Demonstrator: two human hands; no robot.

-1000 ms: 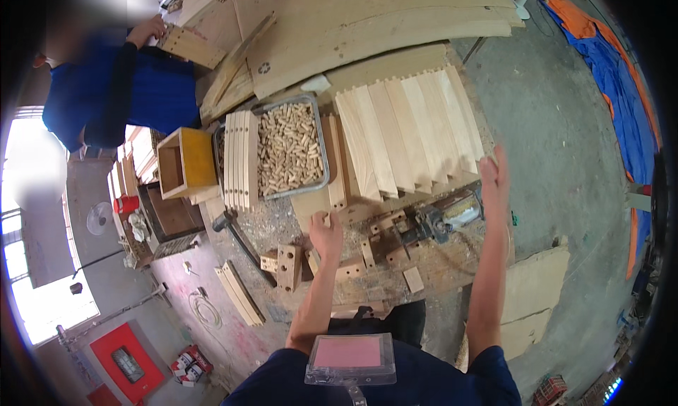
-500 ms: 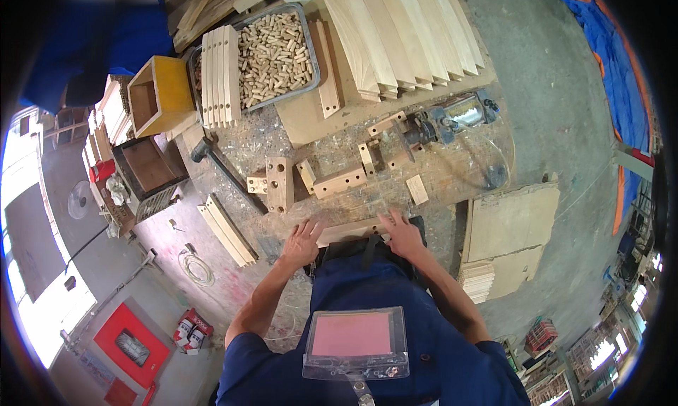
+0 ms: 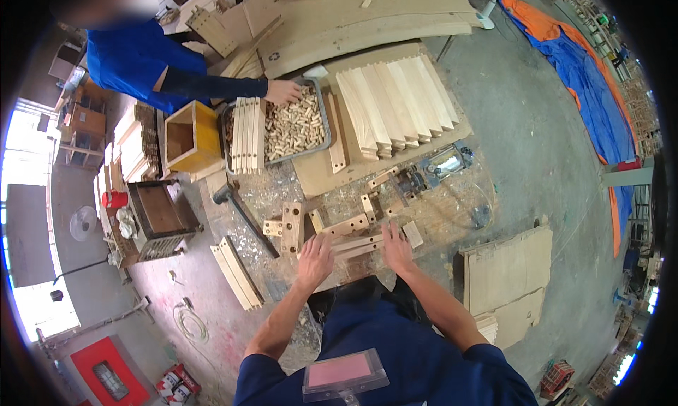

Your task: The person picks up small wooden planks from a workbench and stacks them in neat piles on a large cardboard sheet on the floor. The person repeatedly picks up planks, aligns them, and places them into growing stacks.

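A pale wooden strip (image 3: 360, 248) lies across the near part of the workbench, against a fixed block with holes (image 3: 346, 226). My left hand (image 3: 316, 262) is closed on its left end and my right hand (image 3: 397, 248) on its right end. Left of the strip stands an upright wooden block with large holes (image 3: 293, 227). A small flat wood piece (image 3: 412, 234) lies just right of my right hand. Behind the blocks sits a metal pneumatic device (image 3: 441, 167). My fingertips are partly hidden against the wood.
A grey tray (image 3: 326, 123) holds many wooden dowels (image 3: 296, 127), with drilled strips (image 3: 248, 136) resting across it. A co-worker's hand (image 3: 284, 92) is in the tray. A hammer (image 3: 244, 219) lies at left; stacked boards (image 3: 399, 106) are at the back, beside a yellow box (image 3: 191, 138).
Both my hands have moved forward over the bench with the strip, from its near edge to the blocks. My view has tilted up, and the co-worker's hand now shows in the dowel tray.
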